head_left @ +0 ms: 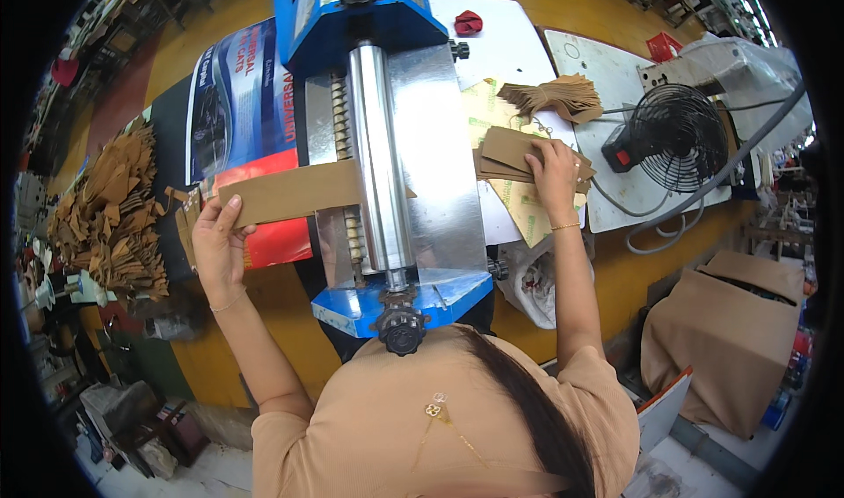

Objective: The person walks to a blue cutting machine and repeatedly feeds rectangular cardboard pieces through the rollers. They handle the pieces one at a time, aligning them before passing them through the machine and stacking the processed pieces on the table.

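A flat brown strip (290,196) runs out from the left side of a blue roller machine, its far end under the shiny steel roller (380,155). My left hand (218,241) pinches the strip's free end, thumb on top. To the right of the machine, my right hand (556,180) has its fingers closed over the edge of a fanned stack of brown strips (510,151). A short bit of brown shows just right of the roller. The fingertips under the pieces are hidden in both hands.
A large heap of brown pieces (114,212) lies at the far left. Another fanned bundle (558,96) sits behind the right stack. A black fan (677,138) with a grey cable stands on the right. Black knobs (402,327) stick out from the machine's near end.
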